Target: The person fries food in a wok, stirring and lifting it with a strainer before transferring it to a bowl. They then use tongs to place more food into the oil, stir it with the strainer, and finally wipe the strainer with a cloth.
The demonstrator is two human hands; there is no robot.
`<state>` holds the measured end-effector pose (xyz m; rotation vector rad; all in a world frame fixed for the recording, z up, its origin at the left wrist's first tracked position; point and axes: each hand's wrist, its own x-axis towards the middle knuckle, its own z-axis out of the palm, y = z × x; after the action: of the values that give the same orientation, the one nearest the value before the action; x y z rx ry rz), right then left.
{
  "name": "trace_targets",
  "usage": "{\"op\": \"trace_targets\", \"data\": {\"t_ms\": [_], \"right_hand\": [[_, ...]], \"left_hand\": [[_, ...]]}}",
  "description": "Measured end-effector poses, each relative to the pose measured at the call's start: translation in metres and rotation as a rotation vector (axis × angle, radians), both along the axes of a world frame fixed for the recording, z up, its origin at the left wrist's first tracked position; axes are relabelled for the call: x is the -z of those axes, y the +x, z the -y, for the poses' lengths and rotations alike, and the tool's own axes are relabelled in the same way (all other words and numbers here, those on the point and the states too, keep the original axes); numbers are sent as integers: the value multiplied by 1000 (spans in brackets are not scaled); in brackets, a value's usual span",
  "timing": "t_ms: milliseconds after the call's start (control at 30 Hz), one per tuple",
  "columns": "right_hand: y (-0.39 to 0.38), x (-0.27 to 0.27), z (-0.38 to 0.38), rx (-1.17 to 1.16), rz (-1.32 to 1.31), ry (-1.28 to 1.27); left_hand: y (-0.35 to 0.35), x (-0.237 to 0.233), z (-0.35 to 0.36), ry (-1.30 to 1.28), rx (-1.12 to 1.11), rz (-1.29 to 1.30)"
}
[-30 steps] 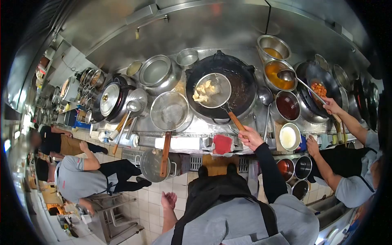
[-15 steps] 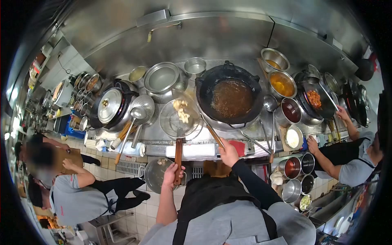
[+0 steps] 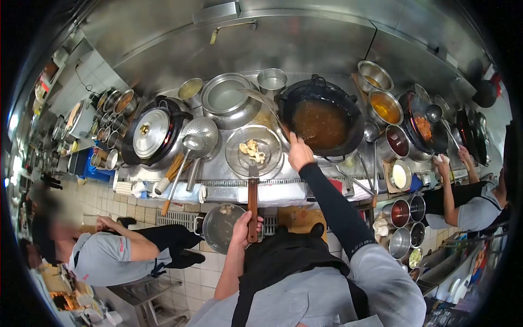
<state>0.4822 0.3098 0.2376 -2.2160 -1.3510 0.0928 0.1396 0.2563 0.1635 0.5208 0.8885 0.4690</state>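
My left hand grips the wooden handle of a round wire strainer that rests on the steel counter and holds pale fried pieces. My right hand reaches forward at the left rim of a black wok full of brown oil. It holds the handle of a long skimmer, which points up and left, edge-on, over a steel pot. A steel pot sits below the counter edge, beside my left hand.
A lidded black wok and a perforated ladle lie to the left. Sauce bowls stand right of the oil wok. A co-worker works a wok at the right; another person bends at lower left.
The skimmer left the oil wok, and the fried pieces now lie in the strainer. My left hand took the strainer's handle. My right hand swung the skimmer up toward the back pot.
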Motion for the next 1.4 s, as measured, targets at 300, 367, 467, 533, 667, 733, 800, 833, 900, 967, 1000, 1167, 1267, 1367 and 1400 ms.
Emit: {"op": "trace_targets", "data": {"t_ms": [300, 367, 467, 533, 667, 733, 800, 833, 900, 967, 1000, 1167, 1267, 1367, 1400], "right_hand": [[-76, 52, 141, -59, -149, -175], [-78, 43, 147, -66, -186, -167], [-82, 20, 158, -41, -216, 57], [-76, 17, 163, -7, -286, 171], [-62, 67, 169, -29, -825, 217], [-59, 91, 166, -43, -1433, 189], [-67, 92, 164, -22, -1888, 167], [-74, 91, 161, -15, -1982, 172], [-87, 93, 158, 7, -2156, 186], [-97, 99, 159, -30, -2244, 208], [-100, 101, 162, -55, -2254, 225], [-95, 79, 202, -173, -2285, 342], [-88, 56, 259, -124, -2199, 460], [-89, 28, 330, -4, -2112, 556], [-95, 26, 358, 31, -2112, 627]], "left_hand": [[-3, -2, -15, -5, 24, 34], [0, -8, -20, 20, 40, 43], [-3, -31, -14, 116, 58, 17], [-5, -59, -6, 217, 72, -16], [-15, -89, -7, 241, 118, 0], [-21, -81, -9, 243, 135, -6], [-27, -71, -10, 230, 160, -30], [-28, -72, -12, 224, 160, -51], [-27, -72, -14, 211, 163, -89], [-22, -65, -19, 211, 131, -97], [-15, -63, -21, 221, 124, -107], [21, -18, -23, 276, 130, -81], [28, 10, -14, 350, 168, -217], [32, 19, -13, 637, 134, -456], [35, 17, -14, 779, 104, -533]]}}
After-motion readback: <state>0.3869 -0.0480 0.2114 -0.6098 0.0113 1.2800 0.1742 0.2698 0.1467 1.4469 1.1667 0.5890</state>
